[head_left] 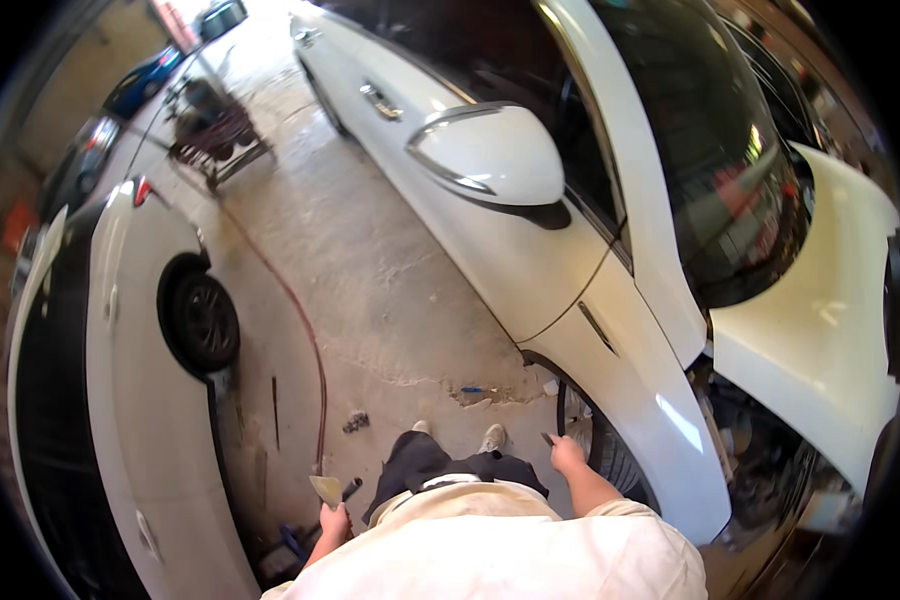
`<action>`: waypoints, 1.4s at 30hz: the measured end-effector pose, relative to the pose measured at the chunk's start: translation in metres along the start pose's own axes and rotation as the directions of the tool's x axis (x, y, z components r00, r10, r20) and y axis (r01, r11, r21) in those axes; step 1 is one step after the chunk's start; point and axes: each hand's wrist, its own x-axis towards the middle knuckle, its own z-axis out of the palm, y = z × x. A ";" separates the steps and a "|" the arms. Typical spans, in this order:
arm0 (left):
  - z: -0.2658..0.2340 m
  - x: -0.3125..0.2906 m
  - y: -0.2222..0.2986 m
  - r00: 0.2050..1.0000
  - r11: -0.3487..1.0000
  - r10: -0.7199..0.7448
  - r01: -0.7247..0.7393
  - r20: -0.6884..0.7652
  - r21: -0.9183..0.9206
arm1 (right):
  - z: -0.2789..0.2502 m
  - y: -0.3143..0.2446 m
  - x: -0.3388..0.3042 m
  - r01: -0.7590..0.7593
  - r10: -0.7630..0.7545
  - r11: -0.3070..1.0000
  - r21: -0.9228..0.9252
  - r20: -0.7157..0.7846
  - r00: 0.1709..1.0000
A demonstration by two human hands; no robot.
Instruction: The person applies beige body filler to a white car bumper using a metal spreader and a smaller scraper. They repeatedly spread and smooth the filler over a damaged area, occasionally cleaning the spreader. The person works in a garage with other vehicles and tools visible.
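Note:
My left hand (335,522) is low beside my left hip, its fingers closed round a flat, pale-yellow scraper-like blade (326,490). Right by that hand shows a dark cylindrical piece (351,489); whether I hold it too I cannot make out. My right hand (568,455) is closed on a small, thin dark tool (548,439), whose kind is too small to tell. This hand is beside the front wheel arch of a white car (610,340), apparently apart from the bodywork. The car's wing mirror (500,150) juts out farther ahead.
At the left stands another white car (145,330) with a dark wheel (205,318). A reddish hose (305,325) runs along the concrete floor (370,270) to a wheeled cart (215,140). The right car's bonnet (820,310) is raised over its engine bay (770,450).

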 end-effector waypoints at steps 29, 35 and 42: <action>0.366 0.103 0.244 0.472 0.268 -0.130 -0.830 0.872 0.489 | 0.289 -0.213 -0.436 -0.431 0.851 -0.491 0.758 0.309 -0.425; 0.335 -0.112 0.130 0.232 -0.333 -0.325 -0.936 0.917 0.119 | 0.357 -0.219 -0.504 -0.284 0.745 -0.636 0.718 0.474 -0.470; 0.360 -0.190 0.031 0.133 -0.446 -0.348 -0.894 0.928 -0.039 | 0.468 -0.221 -0.553 -0.180 0.727 -0.679 0.711 0.620 -0.296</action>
